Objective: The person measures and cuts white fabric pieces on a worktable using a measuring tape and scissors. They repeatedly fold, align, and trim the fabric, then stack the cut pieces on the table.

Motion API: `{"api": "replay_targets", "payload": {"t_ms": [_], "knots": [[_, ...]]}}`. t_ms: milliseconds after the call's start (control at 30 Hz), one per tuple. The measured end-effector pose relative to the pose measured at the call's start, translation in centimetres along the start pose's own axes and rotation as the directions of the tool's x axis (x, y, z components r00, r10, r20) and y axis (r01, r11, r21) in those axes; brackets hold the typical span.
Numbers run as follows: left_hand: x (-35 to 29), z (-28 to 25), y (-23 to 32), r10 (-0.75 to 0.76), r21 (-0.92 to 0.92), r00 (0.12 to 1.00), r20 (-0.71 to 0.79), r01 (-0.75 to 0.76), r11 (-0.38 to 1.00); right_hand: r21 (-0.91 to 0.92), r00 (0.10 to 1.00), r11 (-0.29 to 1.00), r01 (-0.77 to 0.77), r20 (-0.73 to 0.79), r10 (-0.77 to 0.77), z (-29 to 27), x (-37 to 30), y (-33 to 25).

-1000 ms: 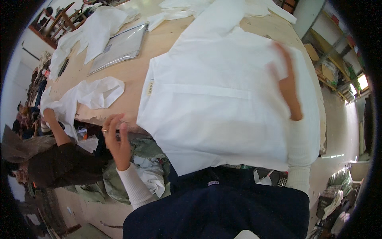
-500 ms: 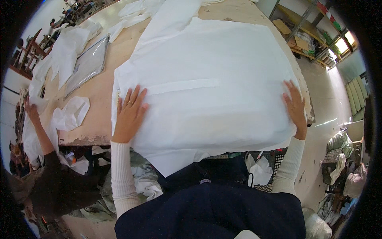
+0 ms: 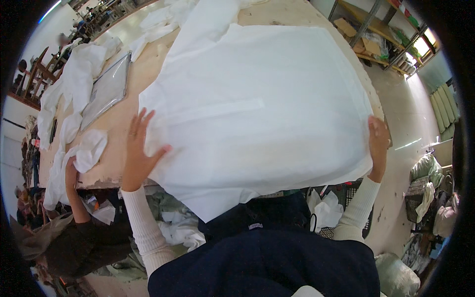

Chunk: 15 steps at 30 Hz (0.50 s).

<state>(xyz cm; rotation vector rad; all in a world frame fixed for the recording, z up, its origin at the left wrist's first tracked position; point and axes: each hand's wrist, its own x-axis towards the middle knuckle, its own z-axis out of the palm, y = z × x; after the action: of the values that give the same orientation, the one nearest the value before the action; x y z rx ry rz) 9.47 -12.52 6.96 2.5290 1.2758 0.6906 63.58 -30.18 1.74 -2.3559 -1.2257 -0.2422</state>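
A large white garment [image 3: 277, 133] lies spread flat on the wooden table in front of me, with a long sewn strip across its left half. One corner hangs over the near table edge. At the garment's left edge is my left hand [image 3: 141, 153], open, fingers and thumb spread, the thumb over the fabric. My right hand [image 3: 377, 148] is at the opposite edge, its fingers bent and close together around the border of the cloth. Their tips are partly hidden.
Left on the table [image 3: 116, 116] lie a clear plastic-wrapped packet [image 3: 108, 89] and loose white cloth [image 3: 79, 69]. A co-worker's hand [image 3: 72, 171] grips white fabric there. Metal shelving [image 3: 368, 22] stands at the far right; baskets and bundles [image 3: 420, 193] sit at right.
My left hand has slid left off the middle of the strip to the garment's edge. My right hand has moved outward and its fingers have bent. The co-worker's hand has come lower.
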Motion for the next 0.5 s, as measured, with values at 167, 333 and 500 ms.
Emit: {"api": "replay_targets", "payload": {"t_ms": [167, 333, 500], "knots": [[3.3, 7.0, 2.6, -0.172, 0.26, 0.969, 0.177, 0.122, 0.958, 0.033, 0.979, 0.985, 0.17, 0.113, -0.173, 4.4, 0.9, -7.2], [5.8, 11.8, 7.7, 0.084, -0.11, 0.996, 0.015, -0.082, 0.991, 0.743, 0.554, 0.63, 0.224, 0.435, -0.71, 3.8, -3.8, -27.9], [-0.7, 5.6, -3.9, -0.139, -0.072, 0.959, -0.247, 0.125, 0.99, 0.925, 0.413, 0.242, 0.294, 0.105, -0.904, -0.2, -4.2, -26.3]]}}
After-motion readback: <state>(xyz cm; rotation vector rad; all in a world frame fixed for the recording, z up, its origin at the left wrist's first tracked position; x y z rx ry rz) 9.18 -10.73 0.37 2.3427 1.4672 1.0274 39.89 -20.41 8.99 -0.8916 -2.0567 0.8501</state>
